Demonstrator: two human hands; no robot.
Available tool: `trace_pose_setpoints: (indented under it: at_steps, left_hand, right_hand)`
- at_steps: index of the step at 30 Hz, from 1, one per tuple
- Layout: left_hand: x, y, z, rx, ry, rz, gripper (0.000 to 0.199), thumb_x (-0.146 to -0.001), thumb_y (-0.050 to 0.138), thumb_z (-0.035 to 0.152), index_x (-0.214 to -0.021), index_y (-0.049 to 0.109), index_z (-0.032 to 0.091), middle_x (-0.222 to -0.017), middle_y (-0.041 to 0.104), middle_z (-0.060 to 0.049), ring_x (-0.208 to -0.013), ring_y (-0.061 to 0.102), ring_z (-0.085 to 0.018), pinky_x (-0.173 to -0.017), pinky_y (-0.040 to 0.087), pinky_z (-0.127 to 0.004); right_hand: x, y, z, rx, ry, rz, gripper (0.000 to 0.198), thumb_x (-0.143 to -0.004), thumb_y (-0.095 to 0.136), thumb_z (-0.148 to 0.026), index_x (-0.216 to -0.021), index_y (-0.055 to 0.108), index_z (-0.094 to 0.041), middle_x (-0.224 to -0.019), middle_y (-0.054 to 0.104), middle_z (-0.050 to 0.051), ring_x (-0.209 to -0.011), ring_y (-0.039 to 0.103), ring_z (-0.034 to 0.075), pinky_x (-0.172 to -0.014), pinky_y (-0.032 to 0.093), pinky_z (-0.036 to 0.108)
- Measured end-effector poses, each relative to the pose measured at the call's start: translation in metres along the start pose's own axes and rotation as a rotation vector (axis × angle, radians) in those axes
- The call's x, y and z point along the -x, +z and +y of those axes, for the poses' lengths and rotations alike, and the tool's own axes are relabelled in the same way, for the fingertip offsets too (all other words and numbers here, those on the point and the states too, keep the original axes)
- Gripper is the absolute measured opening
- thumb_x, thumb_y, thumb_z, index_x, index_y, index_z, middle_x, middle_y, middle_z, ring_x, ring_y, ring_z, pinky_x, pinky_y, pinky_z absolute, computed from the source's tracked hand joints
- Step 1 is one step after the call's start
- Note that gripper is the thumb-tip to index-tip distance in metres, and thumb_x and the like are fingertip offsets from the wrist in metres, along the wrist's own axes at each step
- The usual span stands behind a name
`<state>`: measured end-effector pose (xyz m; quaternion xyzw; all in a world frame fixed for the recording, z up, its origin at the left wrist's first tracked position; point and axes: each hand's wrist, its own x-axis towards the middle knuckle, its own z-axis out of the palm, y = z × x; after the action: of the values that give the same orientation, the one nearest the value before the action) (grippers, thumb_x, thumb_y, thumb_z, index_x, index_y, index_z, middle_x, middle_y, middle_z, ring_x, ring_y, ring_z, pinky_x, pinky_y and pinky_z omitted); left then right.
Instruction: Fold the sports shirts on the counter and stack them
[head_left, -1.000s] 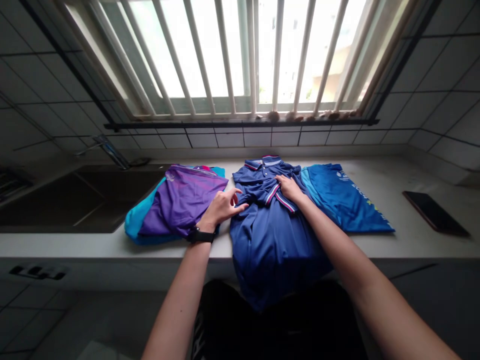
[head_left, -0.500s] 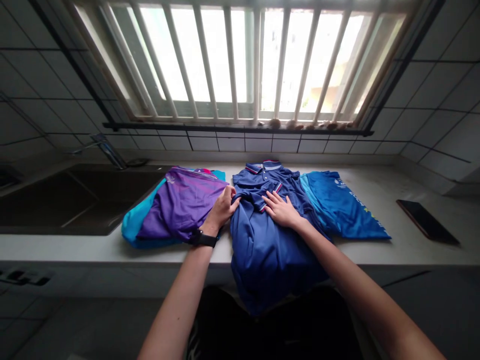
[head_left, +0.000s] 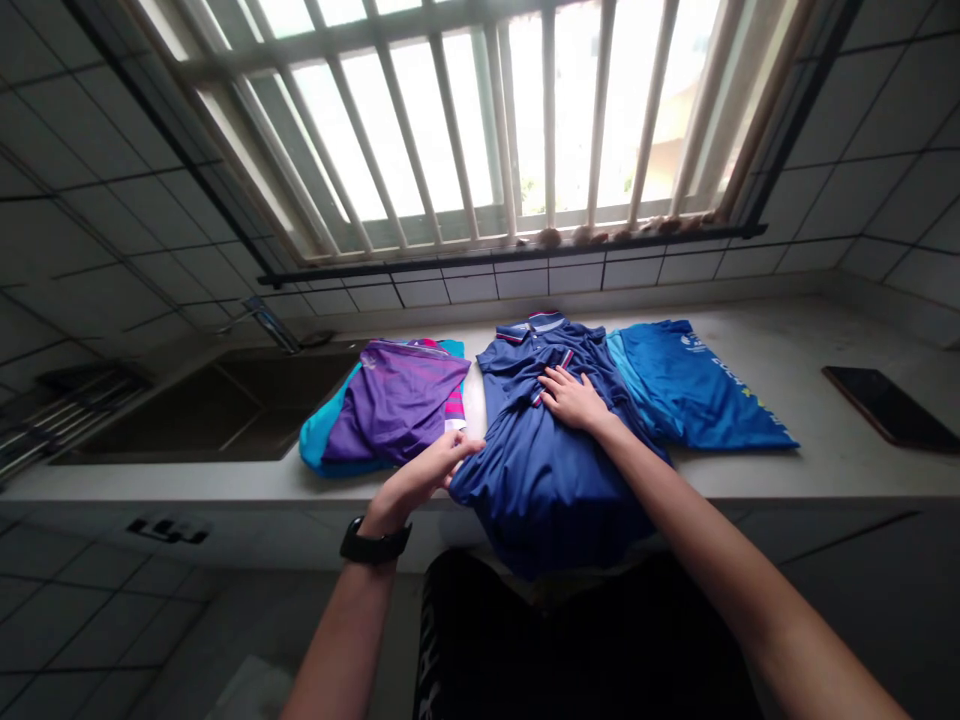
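Navy polo shirt (head_left: 555,480) pinched by left grip (head_left: 425,470), held down by right grip (head_left: 574,400); slip and creasing judged the main risks.
Polo is laid on the table (head_left: 795,350) between both grips: collar set beyond them, lower end hung over the front edge, bodyward of them. Its side edge appears to be pinched between thumb and fingers at left grip; right grip is spread flat on the rumpled middle, beside a striped cuff, nothing seen pinched. If right grip were lifted, cloth could be dragged off by the hanging weight. If left grip were pulled while cloth is pinned unevenly, creases could be set in. Purple garment (head_left: 397,400), just beyond and left of left grip, could be nudged by the forearm; blue shirt (head_left: 675,390), right of right grip, could be dragged along where overlapped.
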<state>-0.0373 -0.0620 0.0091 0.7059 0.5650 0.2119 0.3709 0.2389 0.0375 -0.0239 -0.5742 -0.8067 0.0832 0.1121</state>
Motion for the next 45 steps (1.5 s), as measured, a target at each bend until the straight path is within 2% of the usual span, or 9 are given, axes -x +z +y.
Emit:
trace_pose_setpoints:
  at_steps: [8,16,19,23,26,32,35,39,45]
  left_hand:
    - [0.034,-0.051,0.027,0.094,0.034,-0.074,0.053,-0.065,0.078,0.057,-0.086,0.043,0.024,-0.071,0.040,0.007,-0.063,0.040,-0.011,-0.054,0.031,-0.023]
    - [0.052,-0.081,0.014,-0.547,-0.403,0.198,0.031,-0.075,0.068,0.047,-0.089,0.051,0.025,-0.059,0.061,0.005,-0.047,0.056,-0.018,-0.049,0.033,-0.027]
    - [0.050,-0.075,0.019,-0.651,-0.288,0.280,0.024,-0.080,0.065,0.047,-0.090,0.059,0.025,-0.076,0.072,-0.001,-0.070,0.069,-0.022,-0.057,0.040,-0.027]
    - [0.039,-0.047,0.021,-0.690,-0.268,0.002,0.032,-0.076,0.075,0.054,-0.080,0.063,0.024,-0.086,0.076,-0.003,-0.080,0.071,-0.025,-0.061,0.042,-0.028]
    - [0.031,-0.030,0.022,-0.735,-0.199,-0.046,0.017,-0.085,0.068,0.040,-0.078,0.064,0.025,-0.091,0.077,-0.003,-0.083,0.072,-0.024,-0.063,0.042,-0.028]
    - [0.022,-0.033,0.023,-0.708,-0.249,0.579,0.030,-0.102,0.038,0.030,-0.111,0.066,0.023,-0.099,0.077,-0.011,-0.094,0.074,-0.029,-0.072,0.048,-0.032]
    - [0.021,-0.041,0.020,-0.793,-0.342,0.455,0.023,-0.094,0.051,0.028,-0.110,0.067,0.023,-0.090,0.076,-0.010,-0.088,0.074,-0.031,-0.070,0.050,-0.033]
    - [0.000,-0.047,0.025,-0.806,-0.115,0.416,0.019,-0.091,0.057,0.029,-0.104,0.068,0.021,-0.107,0.075,-0.011,-0.100,0.072,-0.028,-0.082,0.054,-0.034]
    - [-0.089,-0.030,0.047,-0.733,0.244,0.155,0.034,-0.091,0.061,0.040,-0.116,0.072,0.021,-0.110,0.074,-0.011,-0.108,0.069,-0.029,-0.096,0.054,-0.039]
  right_hand:
    - [0.000,0.000,-0.001,0.032,-0.006,-0.011,0.053,-0.109,0.034,-0.038,-0.160,0.043,-0.026,-0.173,0.029,0.005,-0.161,0.023,0.025,-0.127,0.020,0.064]
    - [0.000,0.001,-0.001,0.011,0.015,-0.004,0.052,-0.109,0.036,-0.037,-0.159,0.045,-0.030,-0.173,0.030,0.005,-0.160,0.024,0.026,-0.126,0.022,0.064]
    - [0.000,0.001,-0.001,0.006,0.018,0.002,0.052,-0.109,0.036,-0.036,-0.159,0.045,-0.029,-0.172,0.030,0.006,-0.160,0.025,0.026,-0.125,0.022,0.064]
    - [0.000,0.001,-0.001,0.001,0.017,0.009,0.052,-0.108,0.037,-0.036,-0.158,0.046,-0.028,-0.172,0.032,0.007,-0.160,0.026,0.027,-0.125,0.022,0.064]
    - [0.001,0.001,-0.002,-0.003,0.020,0.004,0.053,-0.108,0.037,-0.036,-0.159,0.045,-0.026,-0.172,0.031,0.007,-0.160,0.025,0.026,-0.126,0.022,0.064]
    - [0.000,0.001,-0.001,-0.033,0.013,0.013,0.052,-0.108,0.038,-0.036,-0.158,0.046,-0.026,-0.172,0.032,0.007,-0.160,0.025,0.026,-0.126,0.022,0.064]
    - [-0.001,0.001,0.000,-0.064,0.013,0.029,0.050,-0.107,0.040,-0.035,-0.156,0.049,-0.027,-0.171,0.035,0.008,-0.159,0.027,0.026,-0.126,0.022,0.064]
    - [0.000,0.000,-0.001,-0.108,0.021,0.090,0.052,-0.103,0.047,-0.030,-0.154,0.050,-0.021,-0.170,0.036,0.012,-0.156,0.033,0.025,-0.125,0.029,0.054]
    - [0.002,-0.002,0.000,-0.009,0.229,0.188,0.055,-0.100,0.046,-0.027,-0.153,0.050,-0.011,-0.161,0.046,0.023,-0.151,0.040,0.031,-0.124,0.027,0.053]
